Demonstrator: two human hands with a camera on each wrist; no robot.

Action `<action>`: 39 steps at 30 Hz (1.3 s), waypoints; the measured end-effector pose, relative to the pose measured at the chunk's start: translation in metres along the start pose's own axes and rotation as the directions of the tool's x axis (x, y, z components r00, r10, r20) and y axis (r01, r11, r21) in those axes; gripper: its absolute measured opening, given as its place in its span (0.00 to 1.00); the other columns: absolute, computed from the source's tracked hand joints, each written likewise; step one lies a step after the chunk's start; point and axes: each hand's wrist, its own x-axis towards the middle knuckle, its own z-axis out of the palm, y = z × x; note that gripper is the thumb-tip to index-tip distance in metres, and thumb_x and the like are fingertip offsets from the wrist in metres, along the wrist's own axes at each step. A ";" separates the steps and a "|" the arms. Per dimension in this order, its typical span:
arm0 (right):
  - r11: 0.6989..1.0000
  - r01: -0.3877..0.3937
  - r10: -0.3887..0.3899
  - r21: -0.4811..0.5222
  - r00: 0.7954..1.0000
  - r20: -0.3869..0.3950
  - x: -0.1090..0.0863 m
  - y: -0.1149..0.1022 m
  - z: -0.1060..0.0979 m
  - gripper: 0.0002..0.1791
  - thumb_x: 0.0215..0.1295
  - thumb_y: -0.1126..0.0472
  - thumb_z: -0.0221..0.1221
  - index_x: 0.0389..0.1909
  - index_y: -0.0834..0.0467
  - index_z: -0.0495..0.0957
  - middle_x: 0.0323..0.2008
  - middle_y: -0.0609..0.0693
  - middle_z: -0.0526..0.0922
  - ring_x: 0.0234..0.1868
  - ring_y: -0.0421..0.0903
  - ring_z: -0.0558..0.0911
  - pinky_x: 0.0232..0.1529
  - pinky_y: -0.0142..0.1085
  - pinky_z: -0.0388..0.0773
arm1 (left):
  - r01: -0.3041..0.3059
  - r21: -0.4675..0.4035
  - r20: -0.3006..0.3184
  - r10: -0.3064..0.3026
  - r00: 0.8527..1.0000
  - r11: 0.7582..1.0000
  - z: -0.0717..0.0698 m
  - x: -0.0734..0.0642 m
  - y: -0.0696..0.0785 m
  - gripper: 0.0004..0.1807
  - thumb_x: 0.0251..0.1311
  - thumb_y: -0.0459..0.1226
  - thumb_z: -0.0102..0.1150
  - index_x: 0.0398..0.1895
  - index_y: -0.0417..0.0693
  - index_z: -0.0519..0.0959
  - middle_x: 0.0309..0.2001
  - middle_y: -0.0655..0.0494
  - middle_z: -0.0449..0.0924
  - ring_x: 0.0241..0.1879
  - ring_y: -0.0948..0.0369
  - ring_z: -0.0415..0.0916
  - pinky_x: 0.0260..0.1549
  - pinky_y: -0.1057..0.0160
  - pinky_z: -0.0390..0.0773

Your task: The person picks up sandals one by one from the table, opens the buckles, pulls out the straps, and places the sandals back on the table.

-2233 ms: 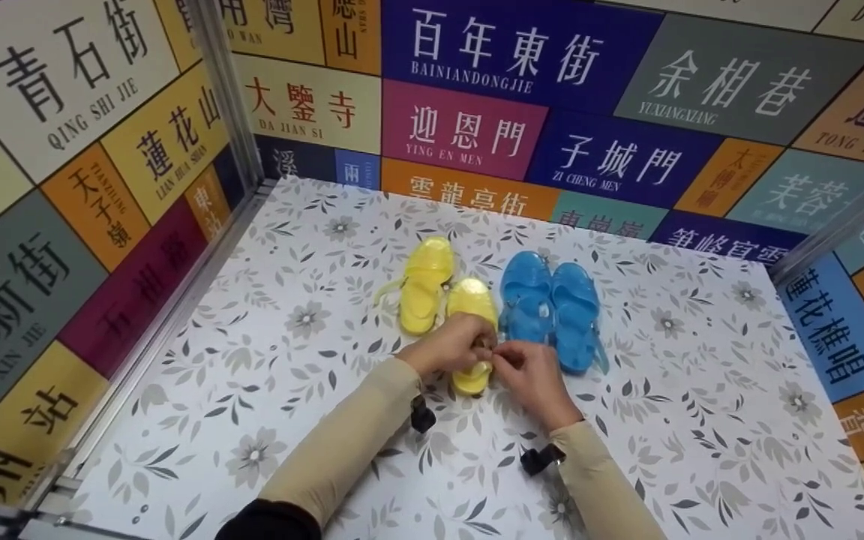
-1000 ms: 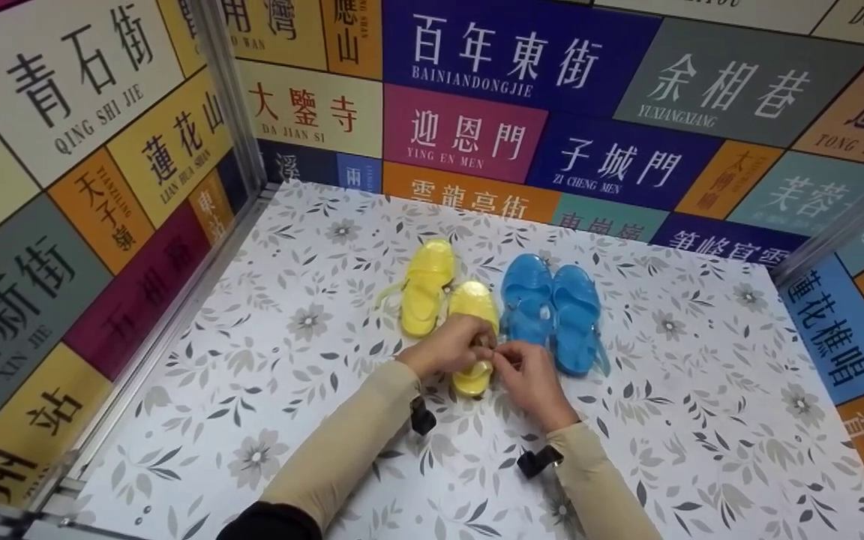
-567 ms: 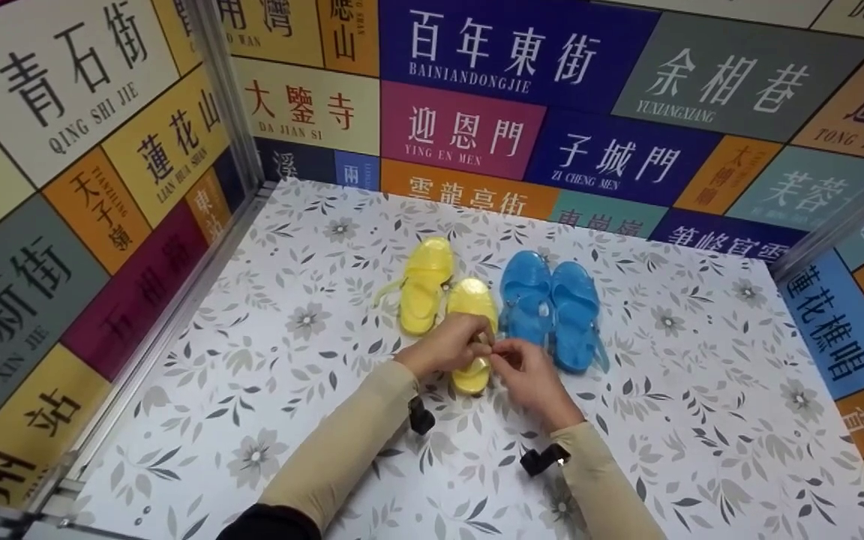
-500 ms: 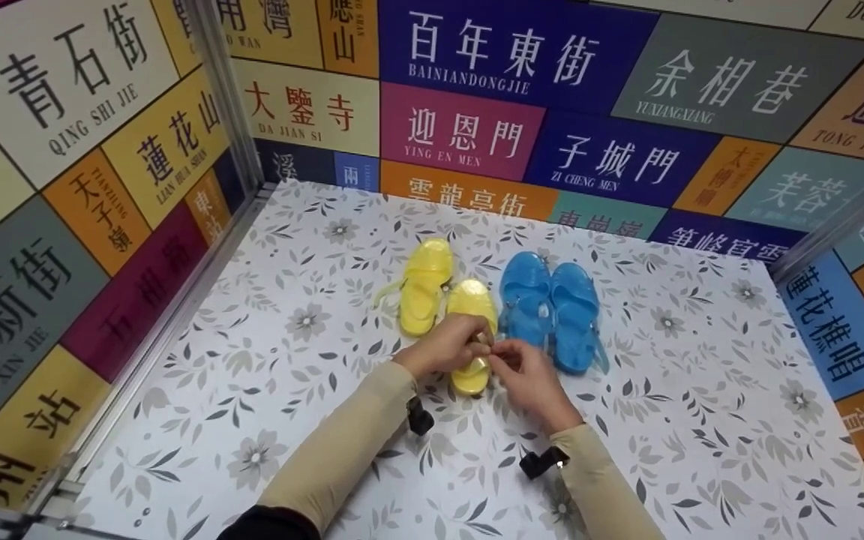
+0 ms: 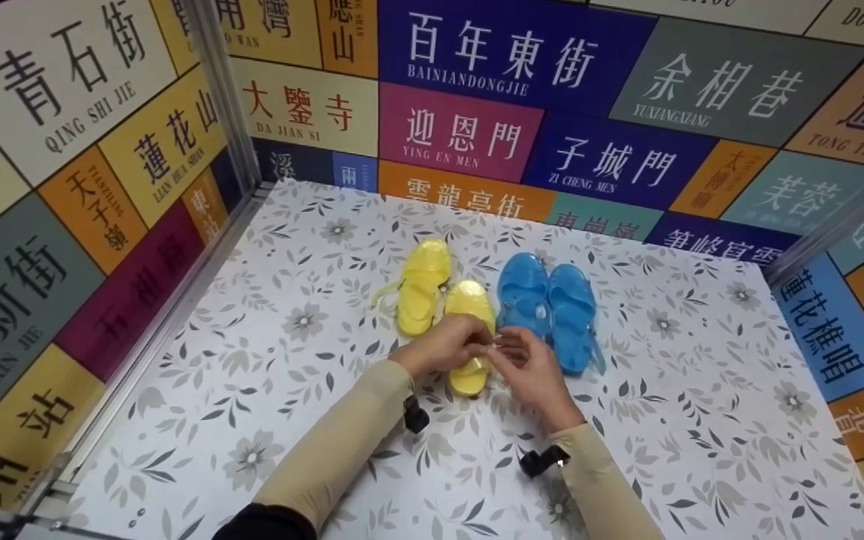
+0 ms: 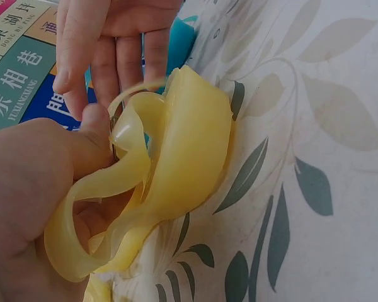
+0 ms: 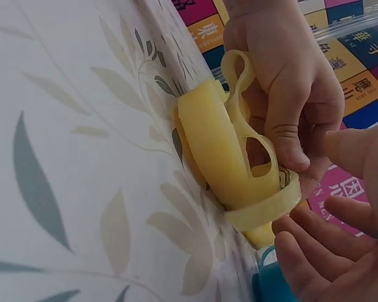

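My left hand (image 5: 447,343) grips the side of the nearer yellow sandal (image 5: 469,298), its thumb pressed beside a small metal buckle (image 7: 285,177) on the ankle strap (image 7: 264,212). In the left wrist view the strap bends in loops around that hand's fingers. Just right of the buckle, my right hand (image 5: 537,367) has its fingers apart and loosely bent, fingertips close to the strap and nothing held. The sandal stands sole down on the floral surface. A second yellow sandal (image 5: 421,289) lies to its left, its strap hanging outward.
A pair of blue sandals (image 5: 573,315) stands right of the hands, partly behind the right hand. The white floral tabletop (image 5: 702,420) is bordered by panels (image 5: 462,127) with coloured street-name signs and by metal rails (image 5: 169,300).
Earlier the right fingertips were pinched together at the strap beside the left hand; now they are spread and slightly raised. The left hand and the sandals keep their places.
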 end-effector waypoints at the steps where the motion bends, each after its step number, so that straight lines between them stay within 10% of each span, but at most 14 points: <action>1: 1.000 0.016 -0.016 -0.020 1.000 -0.005 0.000 0.000 0.001 0.25 0.69 0.58 0.70 0.62 0.65 0.78 0.55 0.58 0.86 0.58 0.56 0.85 0.61 0.51 0.81 | -0.018 0.029 0.002 0.018 1.000 0.999 -0.001 0.000 0.000 0.08 0.72 0.32 0.63 0.48 0.40 0.88 0.45 0.50 0.89 0.48 0.56 0.84 0.54 0.62 0.81; 15: 0.976 0.012 -0.013 -0.216 1.000 -0.005 0.011 -0.003 0.009 0.11 0.68 0.58 0.70 0.48 0.58 0.86 0.42 0.50 0.89 0.42 0.47 0.86 0.46 0.43 0.85 | -0.131 0.220 0.025 0.129 0.991 0.967 -0.003 -0.004 0.001 0.12 0.63 0.23 0.63 0.45 0.41 0.89 0.40 0.50 0.90 0.43 0.55 0.84 0.49 0.61 0.82; 22: 0.970 -0.050 0.046 -0.238 0.999 -0.024 0.014 -0.005 0.010 0.15 0.66 0.56 0.71 0.49 0.58 0.84 0.42 0.51 0.89 0.44 0.48 0.87 0.49 0.46 0.85 | -0.052 0.286 -0.002 0.055 0.998 0.957 -0.001 -0.004 0.006 0.12 0.64 0.27 0.65 0.47 0.47 0.89 0.42 0.55 0.90 0.45 0.56 0.84 0.53 0.60 0.81; 29: 0.961 -0.012 0.008 -0.275 1.000 -0.015 0.014 -0.008 0.011 0.11 0.67 0.55 0.71 0.44 0.57 0.88 0.39 0.49 0.89 0.42 0.46 0.87 0.47 0.44 0.85 | 0.048 0.231 -0.057 -0.035 0.998 0.972 0.002 -0.006 0.005 0.07 0.69 0.31 0.64 0.45 0.43 0.88 0.41 0.52 0.88 0.44 0.56 0.83 0.50 0.61 0.82; 39: 0.961 -0.006 -0.001 -0.276 1.000 -0.027 0.015 -0.008 0.011 0.09 0.69 0.58 0.69 0.45 0.57 0.89 0.37 0.48 0.89 0.38 0.45 0.86 0.42 0.41 0.84 | 0.024 0.152 -0.102 -0.008 0.995 0.988 0.004 -0.005 0.002 0.05 0.69 0.31 0.64 0.41 0.41 0.89 0.38 0.51 0.89 0.41 0.56 0.84 0.47 0.62 0.83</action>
